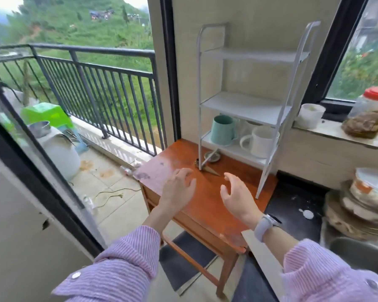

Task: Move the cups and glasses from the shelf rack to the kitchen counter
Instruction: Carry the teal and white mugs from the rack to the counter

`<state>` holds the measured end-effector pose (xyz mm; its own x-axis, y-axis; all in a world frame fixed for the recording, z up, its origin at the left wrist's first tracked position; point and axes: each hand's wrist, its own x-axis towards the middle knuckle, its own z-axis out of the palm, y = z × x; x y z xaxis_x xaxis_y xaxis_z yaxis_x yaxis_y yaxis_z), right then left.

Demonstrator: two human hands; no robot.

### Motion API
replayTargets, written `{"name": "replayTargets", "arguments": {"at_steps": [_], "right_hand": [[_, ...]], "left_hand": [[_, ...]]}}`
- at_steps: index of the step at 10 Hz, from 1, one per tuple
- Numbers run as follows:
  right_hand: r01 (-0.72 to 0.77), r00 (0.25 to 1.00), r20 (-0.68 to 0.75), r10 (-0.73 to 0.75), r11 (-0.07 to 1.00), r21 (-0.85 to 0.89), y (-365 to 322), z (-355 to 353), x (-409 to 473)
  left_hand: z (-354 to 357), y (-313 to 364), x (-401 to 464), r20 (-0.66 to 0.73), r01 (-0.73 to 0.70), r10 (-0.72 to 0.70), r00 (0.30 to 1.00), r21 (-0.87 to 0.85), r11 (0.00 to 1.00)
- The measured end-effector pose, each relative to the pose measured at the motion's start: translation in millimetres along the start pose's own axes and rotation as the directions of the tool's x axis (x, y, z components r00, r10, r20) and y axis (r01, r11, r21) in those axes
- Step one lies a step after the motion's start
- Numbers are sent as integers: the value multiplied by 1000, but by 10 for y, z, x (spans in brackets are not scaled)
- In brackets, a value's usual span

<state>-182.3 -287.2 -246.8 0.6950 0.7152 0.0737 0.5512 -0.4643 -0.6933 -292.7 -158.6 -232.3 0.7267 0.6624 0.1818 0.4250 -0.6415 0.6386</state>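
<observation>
A white metal shelf rack (247,105) stands on a small wooden table (205,199) against the wall. Its upper two shelves are bare. On the lowest shelf sit a teal cup (223,130), a white mug (262,141) with its handle to the left, and a clear glass (244,127) behind them, hard to make out. My left hand (179,186) and my right hand (236,195) hover above the tabletop in front of the rack, fingers spread, holding nothing. The dark kitchen counter (292,203) lies to the right of the table.
A stack of plates and lids (362,199) and a metal pot (362,253) crowd the counter's right side. A white cup (310,115) and a red-lidded jar (371,112) stand on the window sill. A small metal dish (212,157) lies under the rack. The balcony railing (96,83) is on the left.
</observation>
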Motion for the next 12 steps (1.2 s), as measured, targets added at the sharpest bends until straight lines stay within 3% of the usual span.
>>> {"name": "replayTargets", "arguments": {"at_steps": [2,4,5,7,8,9,11,12], "right_hand": [[-115,985,-110,135,978,174,304,-123,1053],[-270,919,-199,339,912,308,496,-125,1859],[-278,902,-185,390,854,440,572,-50,2065],[-226,829,-307,468,782,581,579,5,2108],[-255,790,-331,516,768,588,576,36,2067],[-256,761,-354,544,753,606,568,24,2048],[-278,736,-340,586,719,637,544,-28,2019],[-203,753,-346,561,697,688,525,-53,1968]], "left_hand": [[482,73,1021,83,-18,25,996,-74,997],[822,93,1762,129,-33,51,990,-143,989],[1001,135,2039,209,54,19,978,-339,939],[1216,346,2347,333,114,99,938,-565,817],[1302,444,2423,407,265,79,910,-717,645],[1400,528,2463,419,343,14,908,-763,548],[1469,668,2437,387,351,-42,921,-779,519],[1467,598,2397,349,331,-66,935,-787,521]]}}
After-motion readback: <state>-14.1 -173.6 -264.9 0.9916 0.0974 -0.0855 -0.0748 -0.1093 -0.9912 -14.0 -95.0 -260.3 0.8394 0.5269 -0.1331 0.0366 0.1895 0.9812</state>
